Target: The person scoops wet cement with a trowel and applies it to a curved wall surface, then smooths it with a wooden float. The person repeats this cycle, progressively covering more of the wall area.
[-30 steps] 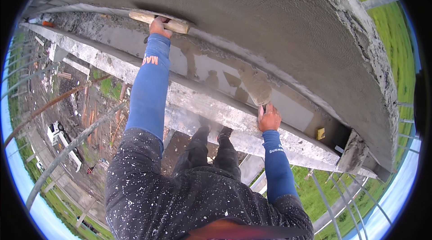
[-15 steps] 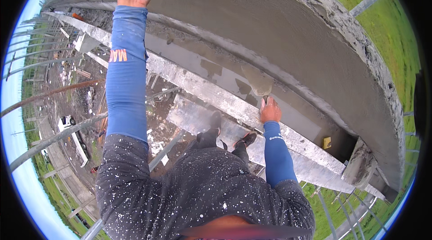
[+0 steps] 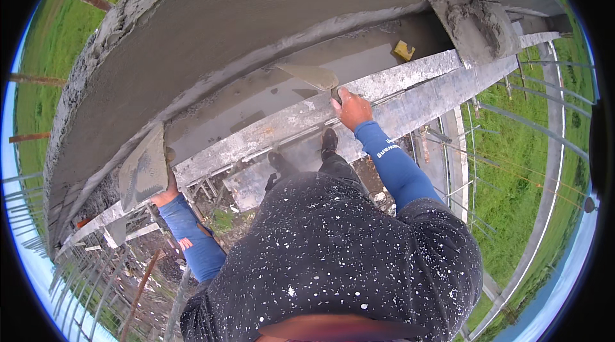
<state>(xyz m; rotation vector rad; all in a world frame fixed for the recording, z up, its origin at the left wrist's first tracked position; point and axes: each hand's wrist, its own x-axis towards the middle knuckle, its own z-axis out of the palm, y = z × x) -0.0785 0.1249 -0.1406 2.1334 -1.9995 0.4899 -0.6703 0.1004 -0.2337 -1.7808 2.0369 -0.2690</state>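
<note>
My right hand [image 3: 353, 110] is closed round the handle of a pointed trowel [image 3: 312, 76]. Its mortar-smeared blade points left over the wet floor of a concrete channel [image 3: 224, 108]. At the left, my left hand [image 3: 168, 194] grips a plastering float [image 3: 142, 170] from behind, with its grip mostly hidden. The float's flat face is tilted up and coated with grey mortar. Beyond both tools rises a curved wall [image 3: 205, 41] of smooth, damp grey plaster with a rough broken top edge.
A yellow sponge [image 3: 403, 51] lies in the channel's right part. Right of it, a board [image 3: 477, 33] with mortar spans the channel. My shoes [image 3: 328, 140] stand on a metal plank [image 3: 301, 148], high above ground. Scaffold pipes [image 3: 535, 125] and grass lie at the right.
My left hand has brought the float down from the wall to the channel's left part, its mortared face now showing. The view has swung right. The trowel stays in my right hand, its blade now pointing left.
</note>
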